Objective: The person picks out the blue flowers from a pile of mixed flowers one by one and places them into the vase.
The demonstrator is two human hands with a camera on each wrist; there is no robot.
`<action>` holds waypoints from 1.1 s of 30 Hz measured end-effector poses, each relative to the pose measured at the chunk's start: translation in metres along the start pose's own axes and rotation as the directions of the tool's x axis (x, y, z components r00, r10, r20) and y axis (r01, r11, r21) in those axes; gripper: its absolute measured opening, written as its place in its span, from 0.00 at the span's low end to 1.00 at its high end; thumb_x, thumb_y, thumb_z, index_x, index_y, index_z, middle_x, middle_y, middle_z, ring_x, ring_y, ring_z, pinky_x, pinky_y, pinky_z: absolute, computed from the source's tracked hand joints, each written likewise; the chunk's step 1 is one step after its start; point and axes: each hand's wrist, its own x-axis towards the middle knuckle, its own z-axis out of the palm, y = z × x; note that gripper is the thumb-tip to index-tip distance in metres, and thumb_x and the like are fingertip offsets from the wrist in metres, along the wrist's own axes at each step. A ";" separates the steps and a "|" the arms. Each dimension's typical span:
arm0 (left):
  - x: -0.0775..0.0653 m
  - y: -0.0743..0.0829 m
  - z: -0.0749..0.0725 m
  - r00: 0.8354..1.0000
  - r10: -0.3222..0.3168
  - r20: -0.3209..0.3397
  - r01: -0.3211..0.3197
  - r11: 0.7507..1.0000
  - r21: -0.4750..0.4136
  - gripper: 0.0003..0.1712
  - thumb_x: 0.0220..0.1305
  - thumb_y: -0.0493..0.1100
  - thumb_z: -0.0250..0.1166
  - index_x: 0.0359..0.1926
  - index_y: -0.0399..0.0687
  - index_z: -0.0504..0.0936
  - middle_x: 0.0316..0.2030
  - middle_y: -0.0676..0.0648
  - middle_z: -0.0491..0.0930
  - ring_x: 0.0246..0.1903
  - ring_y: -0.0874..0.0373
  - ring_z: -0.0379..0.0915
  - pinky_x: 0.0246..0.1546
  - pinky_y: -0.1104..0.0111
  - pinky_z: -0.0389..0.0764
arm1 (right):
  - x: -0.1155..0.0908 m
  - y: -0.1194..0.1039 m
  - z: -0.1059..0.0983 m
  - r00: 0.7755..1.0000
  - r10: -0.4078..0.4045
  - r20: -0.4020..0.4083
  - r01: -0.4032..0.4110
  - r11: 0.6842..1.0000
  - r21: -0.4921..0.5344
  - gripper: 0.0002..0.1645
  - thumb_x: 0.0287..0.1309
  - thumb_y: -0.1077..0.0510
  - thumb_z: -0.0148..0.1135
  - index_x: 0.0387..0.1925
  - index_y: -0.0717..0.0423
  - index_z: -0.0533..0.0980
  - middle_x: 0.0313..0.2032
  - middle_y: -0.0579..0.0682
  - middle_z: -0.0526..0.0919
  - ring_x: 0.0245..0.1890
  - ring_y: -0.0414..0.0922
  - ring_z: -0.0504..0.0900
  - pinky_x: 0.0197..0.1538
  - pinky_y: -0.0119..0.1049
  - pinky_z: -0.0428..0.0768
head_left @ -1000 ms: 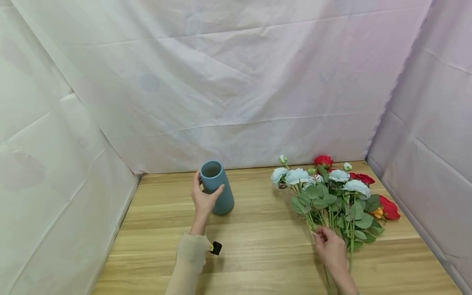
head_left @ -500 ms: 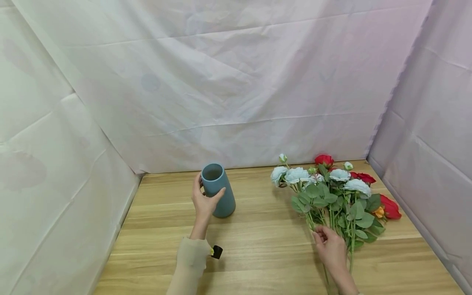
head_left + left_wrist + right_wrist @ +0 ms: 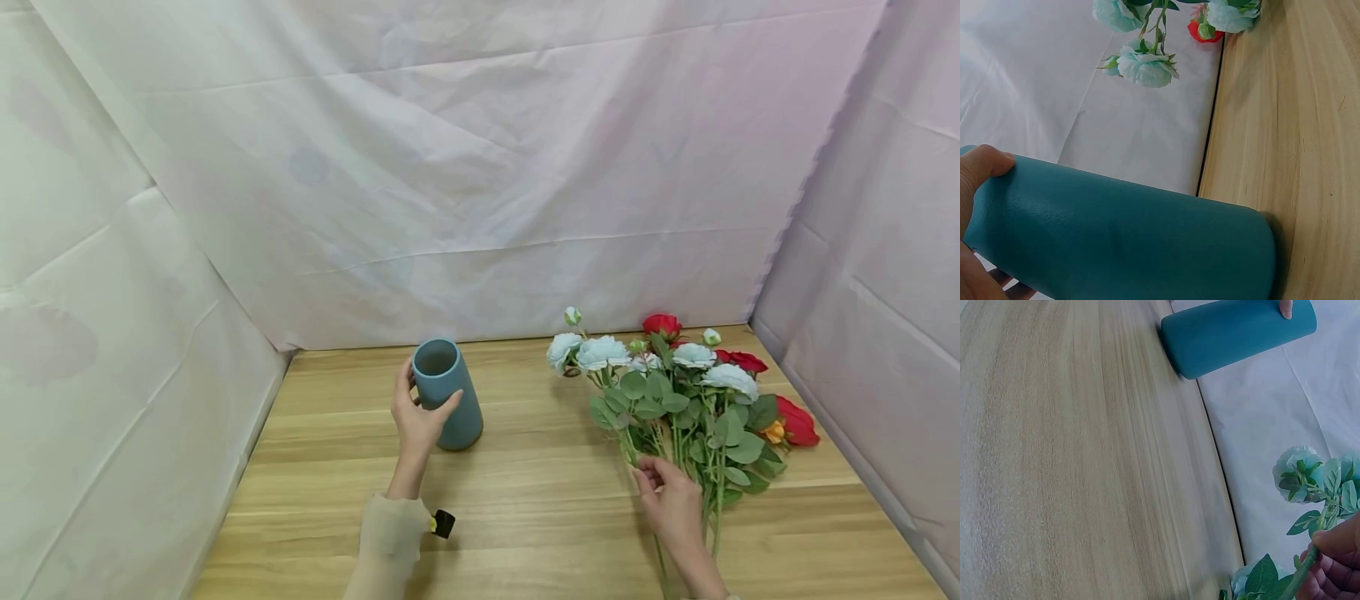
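We see a pale cloth (image 3: 480, 167) hanging behind a wooden table (image 3: 525, 492). On the table's right side we find a bunch of red, orange and pale blue flowers (image 3: 675, 403); well to their left is a blue vase (image 3: 456, 410). Our hands are apart: the left hand (image 3: 417, 423) grips the vase near its rim, the right hand (image 3: 672, 504) pinches a stem (image 3: 1299, 579).

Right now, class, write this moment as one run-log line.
left hand: grips blue vase | right hand: pinches flower stem | vase: no stems in mouth
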 end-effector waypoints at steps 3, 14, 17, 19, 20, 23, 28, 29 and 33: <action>-0.003 0.006 -0.001 1.000 -0.001 -0.001 0.001 1.000 0.017 0.43 0.41 0.29 0.74 0.61 0.31 0.65 0.53 0.31 0.71 0.50 0.36 0.68 0.38 0.44 0.72 | 0.000 0.001 0.001 1.000 -0.005 -0.002 0.005 1.000 0.005 0.09 0.38 0.73 0.71 0.23 0.61 0.79 0.17 0.45 0.77 0.17 0.33 0.71 0.18 0.21 0.68; -0.010 0.009 -0.004 1.000 -0.021 0.004 0.021 1.000 -0.004 0.45 0.39 0.29 0.75 0.61 0.33 0.66 0.52 0.31 0.71 0.50 0.34 0.68 0.38 0.42 0.72 | -0.001 -0.002 -0.001 1.000 -0.010 0.015 0.009 1.000 0.028 0.10 0.39 0.74 0.70 0.24 0.62 0.79 0.18 0.45 0.77 0.18 0.36 0.72 0.19 0.20 0.67; -0.012 0.010 -0.003 1.000 -0.026 0.005 0.026 1.000 0.005 0.45 0.39 0.29 0.75 0.61 0.33 0.66 0.53 0.32 0.72 0.50 0.34 0.68 0.39 0.40 0.72 | -0.001 -0.001 0.000 1.000 -0.002 0.014 0.001 1.000 0.020 0.09 0.39 0.74 0.70 0.25 0.62 0.79 0.18 0.46 0.77 0.18 0.36 0.72 0.19 0.20 0.67; -0.014 0.012 -0.003 1.000 -0.023 0.002 0.023 1.000 0.011 0.45 0.39 0.29 0.75 0.61 0.33 0.66 0.52 0.32 0.72 0.50 0.34 0.68 0.39 0.40 0.72 | -0.001 -0.001 0.000 1.000 0.004 0.014 -0.005 1.000 0.022 0.09 0.39 0.74 0.70 0.25 0.62 0.79 0.18 0.46 0.77 0.18 0.35 0.72 0.19 0.21 0.68; -0.015 0.012 -0.003 1.000 -0.023 0.000 0.023 1.000 0.013 0.45 0.39 0.28 0.75 0.61 0.33 0.66 0.52 0.32 0.72 0.50 0.35 0.68 0.39 0.41 0.72 | -0.001 -0.001 0.000 1.000 0.008 0.013 -0.008 1.000 0.022 0.09 0.39 0.73 0.70 0.25 0.62 0.79 0.19 0.46 0.78 0.19 0.35 0.72 0.19 0.21 0.68; -0.018 0.011 -0.003 1.000 -0.017 0.001 0.017 1.000 0.011 0.45 0.38 0.28 0.75 0.61 0.33 0.66 0.52 0.32 0.72 0.50 0.35 0.68 0.38 0.42 0.72 | -0.001 -0.002 -0.001 1.000 0.003 0.010 -0.003 0.999 0.037 0.09 0.39 0.73 0.70 0.25 0.62 0.79 0.19 0.46 0.78 0.19 0.35 0.72 0.19 0.22 0.68; -0.022 -0.007 -0.001 1.000 -0.014 -0.002 0.014 1.000 0.008 0.47 0.37 0.29 0.77 0.62 0.36 0.66 0.53 0.34 0.72 0.50 0.35 0.68 0.38 0.43 0.71 | -0.001 -0.006 -0.002 1.000 -0.022 -0.005 0.022 0.998 0.054 0.09 0.39 0.74 0.70 0.25 0.64 0.79 0.19 0.47 0.78 0.18 0.36 0.73 0.19 0.19 0.67; -0.023 -0.011 -0.001 1.000 -0.016 -0.003 0.016 1.000 0.006 0.48 0.37 0.30 0.77 0.62 0.37 0.66 0.54 0.34 0.72 0.51 0.36 0.68 0.39 0.43 0.71 | 0.000 -0.006 -0.002 1.000 -0.022 -0.006 0.023 0.998 0.056 0.09 0.39 0.74 0.70 0.25 0.64 0.79 0.19 0.47 0.78 0.18 0.36 0.73 0.19 0.19 0.67; -0.027 -0.022 -0.001 1.000 -0.030 -0.004 0.030 1.000 -0.003 0.49 0.37 0.33 0.78 0.63 0.43 0.66 0.55 0.38 0.72 0.52 0.39 0.68 0.40 0.44 0.71 | 0.000 -0.007 -0.001 1.000 -0.004 0.001 0.004 0.997 0.076 0.09 0.40 0.74 0.70 0.26 0.64 0.79 0.20 0.47 0.78 0.19 0.33 0.72 0.19 0.19 0.68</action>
